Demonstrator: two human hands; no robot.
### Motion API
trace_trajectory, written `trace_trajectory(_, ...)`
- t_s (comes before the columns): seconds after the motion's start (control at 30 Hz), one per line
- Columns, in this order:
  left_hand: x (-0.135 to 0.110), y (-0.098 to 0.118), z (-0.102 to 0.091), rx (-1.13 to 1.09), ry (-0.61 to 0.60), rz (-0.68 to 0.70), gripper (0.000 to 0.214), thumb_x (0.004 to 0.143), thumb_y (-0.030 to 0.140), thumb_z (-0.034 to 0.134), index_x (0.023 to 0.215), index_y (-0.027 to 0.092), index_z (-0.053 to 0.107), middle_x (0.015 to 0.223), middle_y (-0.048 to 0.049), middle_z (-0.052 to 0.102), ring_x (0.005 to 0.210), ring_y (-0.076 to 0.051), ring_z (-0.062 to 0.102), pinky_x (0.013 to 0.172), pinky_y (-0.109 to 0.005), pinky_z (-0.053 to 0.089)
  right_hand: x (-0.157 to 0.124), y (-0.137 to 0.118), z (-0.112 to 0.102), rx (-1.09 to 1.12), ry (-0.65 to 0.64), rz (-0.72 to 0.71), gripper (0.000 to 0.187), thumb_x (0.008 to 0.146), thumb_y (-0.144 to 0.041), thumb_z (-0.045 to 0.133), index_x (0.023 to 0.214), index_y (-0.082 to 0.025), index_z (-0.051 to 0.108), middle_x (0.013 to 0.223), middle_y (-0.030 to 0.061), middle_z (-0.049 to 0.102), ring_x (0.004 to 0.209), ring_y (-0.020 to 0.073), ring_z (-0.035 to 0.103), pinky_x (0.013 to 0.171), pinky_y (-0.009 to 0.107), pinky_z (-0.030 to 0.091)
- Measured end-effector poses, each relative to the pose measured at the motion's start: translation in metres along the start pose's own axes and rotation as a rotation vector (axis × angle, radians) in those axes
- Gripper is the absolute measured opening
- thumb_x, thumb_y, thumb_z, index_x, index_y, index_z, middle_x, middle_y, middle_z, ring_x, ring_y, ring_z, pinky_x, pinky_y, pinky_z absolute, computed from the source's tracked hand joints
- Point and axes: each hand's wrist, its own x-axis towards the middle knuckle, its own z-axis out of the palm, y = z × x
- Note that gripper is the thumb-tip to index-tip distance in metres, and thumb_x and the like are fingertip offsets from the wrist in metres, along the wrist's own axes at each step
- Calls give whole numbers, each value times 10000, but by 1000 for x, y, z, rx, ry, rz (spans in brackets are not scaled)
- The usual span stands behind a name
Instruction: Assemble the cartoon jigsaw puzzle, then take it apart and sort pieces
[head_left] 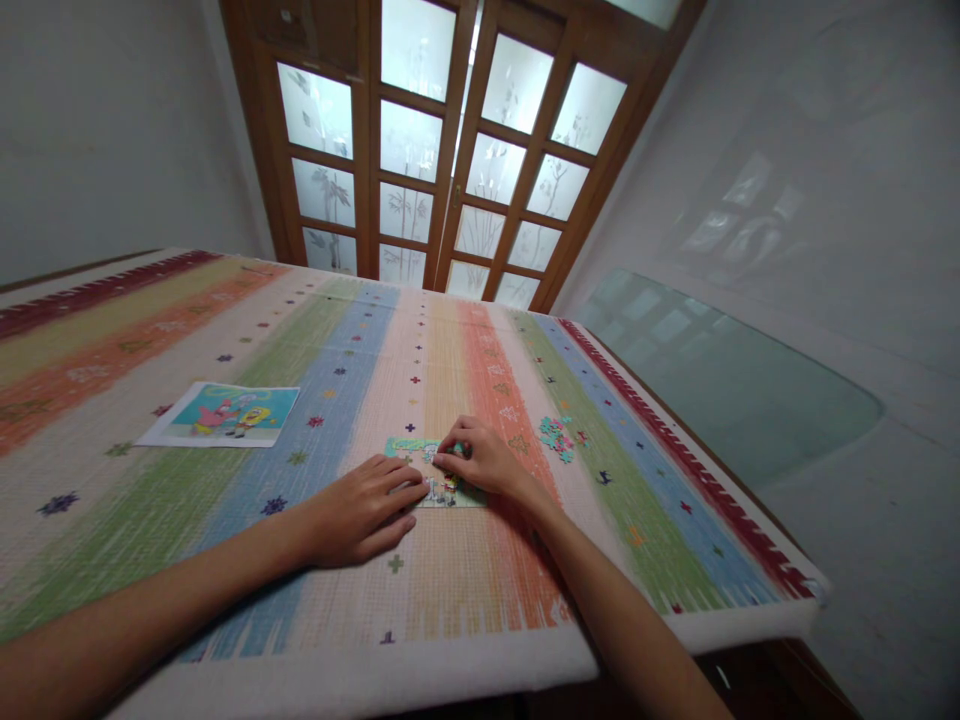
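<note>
What a spread: one striped, multicoloured cloth-covered table point(352, 350), a rectangular, white-bordered cartoon print point(240, 414) lying left, a colourful cardboard-looking jigsaw point(448, 494) near the middle, and turquoise-and-pink loose jigsaw pieces point(556, 437) heaped right of it!

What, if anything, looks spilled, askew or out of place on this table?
Nothing stands out. Loose puzzle pieces sit clustered to the right of the right hand, and the printed picture lies on the striped tablecloth.

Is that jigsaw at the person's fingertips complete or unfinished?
Unfinished: bare tablecloth appears to show inside the jigsaw, and loose pieces lie heaped to its right.
</note>
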Motion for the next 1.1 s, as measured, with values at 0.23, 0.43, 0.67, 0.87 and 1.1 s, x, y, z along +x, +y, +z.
trace_trajectory(0.23,0,1,0,14,-13,4,301,1046,263,433,1295,165,571,1161,-129,681,1033,-282,618,941,-454,499,-2,1,-2,-40,-30,7,35,863,-185,803,888,-171,784,898,36,635,860,173,599,789,303,447)
trace_trajectory(0.43,0,-1,1,35,-30,4,302,1057,272,412,1300,165,558,1169,-129,680,1036,-282,614,940,-454,499,-3,-4,-2,-112,-60,10,62,899,-228,768,913,-168,773,920,49,625,890,188,595,809,314,446)
trace_trajectory(0.67,0,-1,2,37,-32,12,314,1067,281,404,1302,148,565,1169,-135,676,1039,-286,612,936,-461,500,-3,-4,-1,-154,-73,-30,64,906,-208,737,957,-171,753,948,57,629,918,199,594,851,327,455)
trace_trajectory(0.87,0,0,0,47,-19,23,320,1072,277,397,1311,143,562,1182,-139,680,1045,-292,616,942,-473,499,-2,8,-6,-37,-9,-61,128,939,-221,686,1036,-163,747,940,63,666,894,191,620,824,316,470)
trace_trajectory(1.1,0,-1,1,29,4,28,311,1066,275,414,1321,162,551,1171,-127,688,1039,-277,622,936,-449,506,-3,56,-48,-183,282,157,169,873,-177,632,965,-171,774,860,57,733,725,171,615,734,291,472)
